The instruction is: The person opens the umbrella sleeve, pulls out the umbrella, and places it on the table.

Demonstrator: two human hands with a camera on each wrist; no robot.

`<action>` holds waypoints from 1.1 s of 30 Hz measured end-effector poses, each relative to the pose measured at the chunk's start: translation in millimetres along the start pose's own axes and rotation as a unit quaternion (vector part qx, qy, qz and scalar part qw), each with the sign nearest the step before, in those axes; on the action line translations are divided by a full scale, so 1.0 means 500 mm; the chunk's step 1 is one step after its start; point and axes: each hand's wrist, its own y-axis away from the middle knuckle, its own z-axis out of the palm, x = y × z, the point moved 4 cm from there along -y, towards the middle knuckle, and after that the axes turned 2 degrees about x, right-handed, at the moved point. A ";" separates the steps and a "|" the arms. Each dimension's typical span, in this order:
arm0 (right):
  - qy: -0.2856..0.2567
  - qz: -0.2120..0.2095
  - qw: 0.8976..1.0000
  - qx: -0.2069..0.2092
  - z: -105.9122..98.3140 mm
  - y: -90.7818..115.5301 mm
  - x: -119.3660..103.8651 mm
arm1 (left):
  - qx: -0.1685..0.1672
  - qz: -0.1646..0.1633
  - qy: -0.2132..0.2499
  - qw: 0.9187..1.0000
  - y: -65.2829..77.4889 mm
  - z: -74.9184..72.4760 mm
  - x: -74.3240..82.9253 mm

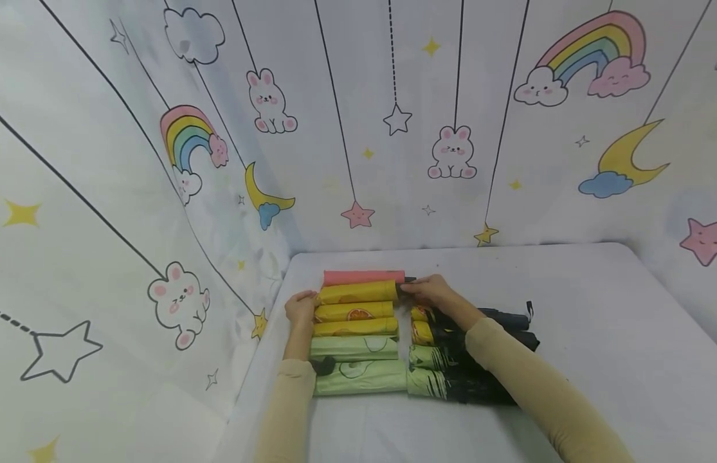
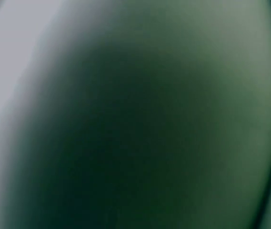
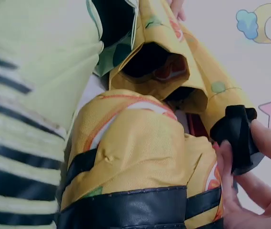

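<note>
A folded umbrella in a yellow sleeve (image 1: 358,292) lies between my two hands at the back of the left row. My left hand (image 1: 302,305) grips its left end. With thumb and fingers, my right hand (image 1: 436,290) pinches the black end (image 3: 237,138) that sticks out of the sleeve. In front of it lie two more yellow sleeves (image 1: 355,312) printed with orange slices, their mouths gaping in the right wrist view. A pink sleeve (image 1: 364,277) lies just behind. The left wrist view is only a dark green blur.
Two green sleeves (image 1: 358,377) lie nearest me in the left row. To their right are folded yellow and green umbrellas (image 1: 426,381) with black parts, partly under my right forearm. The white table (image 1: 595,321) meets patterned cloth walls (image 1: 404,212) behind and at left.
</note>
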 end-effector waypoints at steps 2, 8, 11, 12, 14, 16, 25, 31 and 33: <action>-0.029 0.003 1.000 -0.011 0.004 0.001 -0.001 | 0.002 0.001 -0.003 1.000 -0.001 -0.002 -0.002; -0.058 0.014 0.998 0.003 0.006 0.011 -0.006 | 0.010 0.003 -0.010 1.000 -0.007 -0.008 -0.010; -0.080 0.018 0.997 0.005 0.008 0.016 -0.008 | 0.015 0.003 -0.012 1.000 -0.010 -0.011 -0.013; -0.087 0.019 0.996 0.006 0.008 0.017 -0.009 | 0.015 0.003 -0.012 1.000 -0.011 -0.012 -0.014; -0.095 0.017 0.995 0.003 0.009 0.020 -0.010 | 0.013 0.005 -0.011 1.000 -0.013 -0.012 -0.014; -0.099 0.016 0.995 0.003 0.008 0.022 -0.010 | 0.012 0.003 -0.011 1.000 -0.013 -0.013 -0.014; -0.117 0.024 0.993 0.000 -0.001 0.026 -0.003 | 0.009 0.005 0.004 1.000 -0.002 -0.014 -0.005; -0.129 0.025 0.991 0.004 -0.006 0.024 -0.002 | 0.003 0.010 0.028 1.000 0.002 -0.017 -0.001; -0.129 0.028 0.991 0.005 -0.007 0.026 -0.002 | -0.001 0.008 0.040 0.999 0.003 -0.017 0.000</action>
